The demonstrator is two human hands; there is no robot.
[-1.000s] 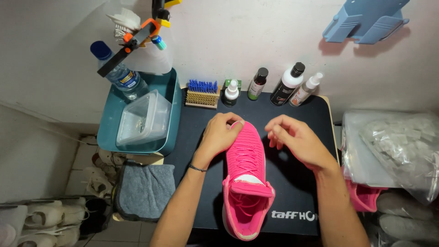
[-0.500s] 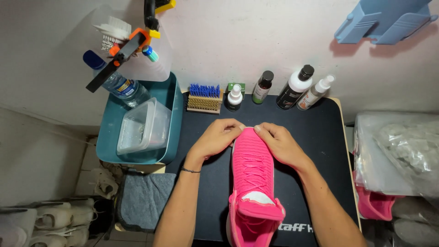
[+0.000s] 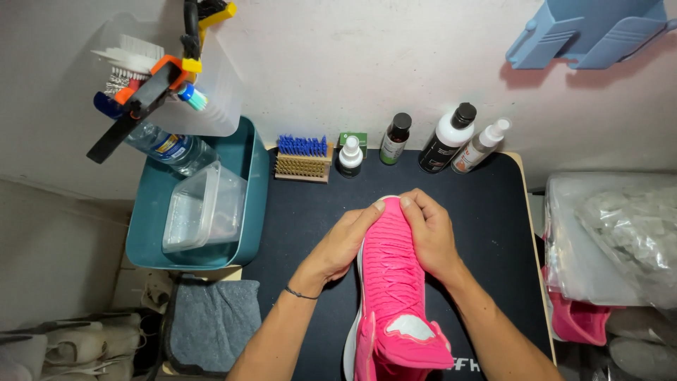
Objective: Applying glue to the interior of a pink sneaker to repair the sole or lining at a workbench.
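while both hands clasp its toe, the pink sneaker lies on the black mat, toe toward 12 o'clock, heel toward 6. the left hand cups the shoe from 9 o'clock, fingers pressed together and curled over the upper. the right hand grips from 3 o'clock, fingers likewise closed on the toe. at 12 o'clock stand a wooden brush and several bottles. at 9 o'clock sits a teal tub holding a clear container.

My hands cover the pink shoe's toe sides; its heel runs off the frame's bottom edge.
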